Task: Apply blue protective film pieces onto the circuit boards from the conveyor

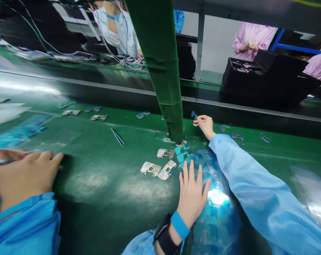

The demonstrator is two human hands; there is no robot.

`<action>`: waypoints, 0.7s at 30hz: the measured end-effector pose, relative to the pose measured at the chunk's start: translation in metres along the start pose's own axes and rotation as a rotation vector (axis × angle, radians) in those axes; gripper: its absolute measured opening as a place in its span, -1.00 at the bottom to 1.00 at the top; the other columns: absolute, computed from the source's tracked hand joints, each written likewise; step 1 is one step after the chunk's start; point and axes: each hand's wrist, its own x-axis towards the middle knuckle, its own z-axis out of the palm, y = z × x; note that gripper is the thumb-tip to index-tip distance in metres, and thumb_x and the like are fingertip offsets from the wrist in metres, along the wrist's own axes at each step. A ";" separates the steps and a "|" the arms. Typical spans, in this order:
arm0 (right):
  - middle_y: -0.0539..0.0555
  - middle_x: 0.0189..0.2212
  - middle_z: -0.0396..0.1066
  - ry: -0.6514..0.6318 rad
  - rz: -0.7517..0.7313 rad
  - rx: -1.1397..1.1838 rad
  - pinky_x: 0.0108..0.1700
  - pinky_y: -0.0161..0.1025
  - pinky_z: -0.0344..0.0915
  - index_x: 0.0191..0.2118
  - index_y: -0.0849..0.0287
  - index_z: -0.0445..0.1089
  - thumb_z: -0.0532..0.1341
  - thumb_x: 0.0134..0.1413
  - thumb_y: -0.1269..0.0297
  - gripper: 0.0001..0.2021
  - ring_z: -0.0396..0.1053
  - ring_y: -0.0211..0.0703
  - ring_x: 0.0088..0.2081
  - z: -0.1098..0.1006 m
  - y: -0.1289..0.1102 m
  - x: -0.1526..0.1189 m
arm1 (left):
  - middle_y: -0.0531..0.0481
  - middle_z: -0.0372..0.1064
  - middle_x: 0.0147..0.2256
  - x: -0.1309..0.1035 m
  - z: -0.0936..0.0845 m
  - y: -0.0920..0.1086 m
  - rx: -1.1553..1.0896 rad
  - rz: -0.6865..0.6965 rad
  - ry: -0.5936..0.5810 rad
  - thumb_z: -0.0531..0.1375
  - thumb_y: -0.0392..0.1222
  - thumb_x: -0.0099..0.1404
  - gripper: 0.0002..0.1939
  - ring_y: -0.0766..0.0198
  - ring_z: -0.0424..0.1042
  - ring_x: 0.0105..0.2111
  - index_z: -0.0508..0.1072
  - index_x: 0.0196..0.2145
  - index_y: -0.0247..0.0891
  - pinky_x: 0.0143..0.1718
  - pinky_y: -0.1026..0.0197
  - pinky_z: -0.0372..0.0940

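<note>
My left hand [192,193] lies with its fingers spread on a glossy blue film sheet [216,216]. A watch and a blue wrist strap are on that wrist. Its fingertips are beside teal, board-shaped pieces [182,156] at the sheet's far end. Farther out, my right hand [205,125] pinches a small blue circuit board [194,115] over the green strip at the back. Left of my left hand, silver-coloured circuit boards [151,168] lie on the green bench. My right forearm passes over the film's right side.
A co-worker's hand [27,177] is at the far left, near another blue sheet [22,131]. Tweezers [118,137] lie on the bench. A green-wrapped post [167,71] rises in the middle. More boards [237,135] line the back strip. Black boxes [266,78] and people stand beyond.
</note>
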 end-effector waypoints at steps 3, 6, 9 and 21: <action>0.13 -0.04 0.38 -0.056 -0.068 -0.025 -0.09 -0.06 0.40 0.01 0.22 0.32 0.16 0.24 0.20 -0.70 0.41 -0.12 -0.11 0.029 0.006 0.004 | -0.48 -0.03 0.29 -0.002 -0.002 0.001 -0.045 0.000 -0.039 -0.03 -0.09 0.41 -0.50 -0.32 -0.16 0.30 0.27 0.20 -0.39 0.11 -0.40 0.09; 0.14 -0.02 0.37 -0.120 -0.162 -0.058 -0.04 -0.02 0.38 0.02 0.21 0.33 0.17 0.23 0.20 -0.70 0.39 -0.09 -0.07 0.041 0.012 0.002 | -0.46 -0.05 0.30 -0.003 -0.004 0.002 -0.086 -0.004 -0.067 -0.04 -0.07 0.41 -0.50 -0.26 -0.20 0.32 0.25 0.21 -0.36 0.14 -0.37 0.06; 0.15 0.02 0.34 -0.183 -0.249 -0.085 0.00 0.03 0.35 0.05 0.21 0.30 0.19 0.21 0.22 -0.67 0.37 -0.05 -0.01 0.040 0.018 -0.001 | -0.45 -0.05 0.30 -0.004 -0.004 0.002 -0.103 -0.005 -0.069 -0.04 -0.07 0.41 -0.49 -0.24 -0.22 0.32 0.24 0.22 -0.36 0.15 -0.37 0.06; 0.12 -0.10 0.41 -0.128 -0.320 -0.099 -0.09 -0.07 0.41 -0.03 0.23 0.35 0.19 0.22 0.23 -0.74 0.43 -0.14 -0.14 0.006 0.016 -0.006 | -0.40 0.10 0.25 0.001 -0.004 0.000 -0.332 -0.034 0.031 0.02 -0.15 0.37 -0.56 -0.21 -0.09 0.31 0.34 0.14 -0.37 0.19 -0.37 -0.02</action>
